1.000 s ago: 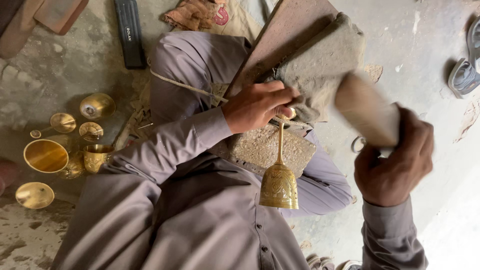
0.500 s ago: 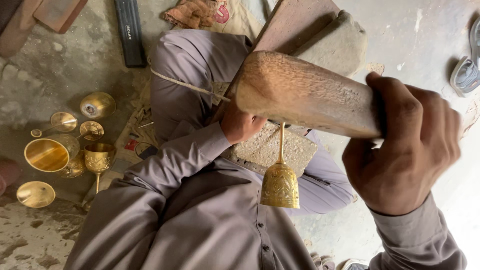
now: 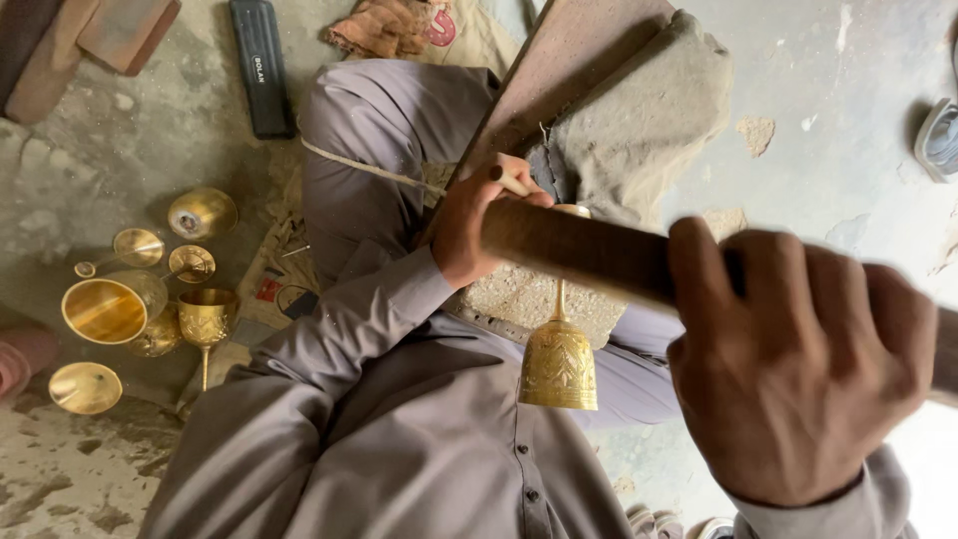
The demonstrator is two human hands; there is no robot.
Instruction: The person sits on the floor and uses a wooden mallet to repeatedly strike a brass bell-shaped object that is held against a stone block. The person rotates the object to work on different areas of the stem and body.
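Knuckles fill the near right of the view: the right hand (image 3: pixel 798 364) is clenched around a thick wooden mallet (image 3: pixel 579 248), whose dark shaft runs leftward across the lap. Just beyond it hangs one engraved brass goblet (image 3: pixel 558 364), upside down, its stem rising to a foot half hidden behind the mallet. The left hand (image 3: pixel 477 225) is wrapped around a thin pale tool (image 3: pixel 511 181) just above that foot, beside a rough stone block (image 3: pixel 539 299) resting on the knees. One long wooden board (image 3: pixel 559 75) leans away from the left hand, and a grey slab (image 3: pixel 649 115) lies along its right side.

On the concrete floor (image 3: pixel 120 150) to the left sit about seven brass pieces (image 3: pixel 110 304) in a tight cluster: bowls, discs and one upright goblet, several touching. Farther off lie one black case (image 3: pixel 261 65), one crumpled rag (image 3: pixel 389 25) and reddish bricks (image 3: pixel 95 35) at the top left corner. Floor to the right of the slab is open up to a sandal (image 3: pixel 940 140) at the frame edge.
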